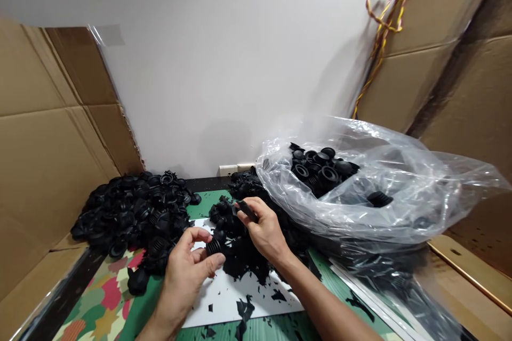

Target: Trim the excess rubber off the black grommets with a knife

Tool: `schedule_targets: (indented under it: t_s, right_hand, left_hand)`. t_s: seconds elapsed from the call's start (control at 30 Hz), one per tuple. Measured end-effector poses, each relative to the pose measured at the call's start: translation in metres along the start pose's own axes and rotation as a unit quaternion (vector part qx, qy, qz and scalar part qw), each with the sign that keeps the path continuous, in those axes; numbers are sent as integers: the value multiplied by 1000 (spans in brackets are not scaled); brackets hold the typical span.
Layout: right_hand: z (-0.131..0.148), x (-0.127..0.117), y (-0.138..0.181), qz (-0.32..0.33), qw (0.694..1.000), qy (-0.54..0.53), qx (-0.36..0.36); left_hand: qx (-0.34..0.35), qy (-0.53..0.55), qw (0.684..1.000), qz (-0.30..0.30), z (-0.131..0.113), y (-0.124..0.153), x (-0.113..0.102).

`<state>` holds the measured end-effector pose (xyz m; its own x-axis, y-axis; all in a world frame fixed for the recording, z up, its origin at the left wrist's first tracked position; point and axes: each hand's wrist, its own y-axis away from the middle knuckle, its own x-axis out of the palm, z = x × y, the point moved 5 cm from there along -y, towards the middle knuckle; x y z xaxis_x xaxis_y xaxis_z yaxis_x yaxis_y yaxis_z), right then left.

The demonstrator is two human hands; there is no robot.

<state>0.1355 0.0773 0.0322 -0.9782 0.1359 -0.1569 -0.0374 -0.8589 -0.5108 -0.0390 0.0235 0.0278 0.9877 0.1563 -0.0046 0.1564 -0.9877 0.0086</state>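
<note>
Ribbed black part (pixel 214 246), one: held above a white sheet (pixel 208 309), pinched between thumb and fingers of the left hand (pixel 187 266). Dark slim tool (pixel 248 211), one: gripped in the right hand (pixel 264 230), apart from the part; working end indistinct. Black scraps (pixel 248 261), many: strewn over the sheet. Pile of black parts (pixel 132 213), one: near the left hand. Risks, as judged: should the tool have an edge, a slip off the ridges could catch the left thumb or fingertips; a loose pinch could let the rounded part roll free, and like-coloured scraps would then disguise it.
</note>
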Motion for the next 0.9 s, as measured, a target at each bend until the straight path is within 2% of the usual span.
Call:
schedule_targets:
  t_s: [0.1,0.27,0.43,0.53,0.63,0.77,0.9]
  right_hand:
    - [7,-1,4,-3,999,-47,13]
    - [11,4,10,18,994,-105,34]
    - [18,17,17,74,990,-117,-22]
    - [20,27,22,80,991,-101,-49]
    - [13,32,24,50,994,-100,-11]
    - [5,30,24,20,996,-80,24]
    - [5,29,22,31,998,-50,21]
  left_hand:
    - [-32,59,998,3,1,-4,2]
    - [-147,133,980,17,8,-13,11]
    - [-179,161,971,10,22,-19,16]
    - [-186,129,974,27,29,-18,19]
    - [-130,78,987,46,26,-18,19]
    - [20,9,999,35,16,-19,14]
    - [61,-75,994,45,19,-18,15]
